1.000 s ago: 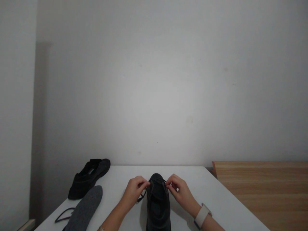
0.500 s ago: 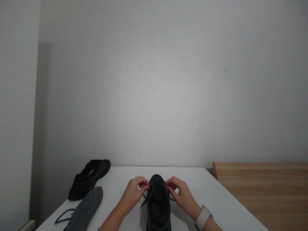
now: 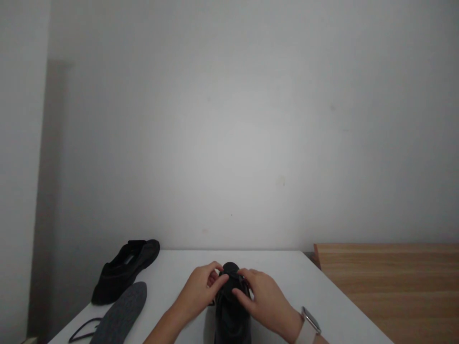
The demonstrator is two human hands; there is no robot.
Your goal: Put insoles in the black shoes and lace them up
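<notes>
A black lace-up shoe (image 3: 233,322) stands on the white table in front of me, toe pointing away and opening toward me. My left hand (image 3: 201,290) grips the left edge of its lacing, thumb over the tongue and the other fingers curled at the side. On the opposite side, my right hand (image 3: 265,296) holds the right flap, with the thumb on the tongue and the forefinger near the upper eyelets. Part of the laces is hidden by my fingers.
At the table's left edge lies a second black shoe (image 3: 124,272). Nearer to me are a grey insole (image 3: 124,313) and a loose black shoelace (image 3: 81,329). The white table (image 3: 276,267) meets the wall; a wooden board (image 3: 387,286) is at the right.
Both hands have moved inward from the lace ends at the shoe's sides onto its tongue and flaps. The right hand has turned over the shoe. The view has shifted slightly.
</notes>
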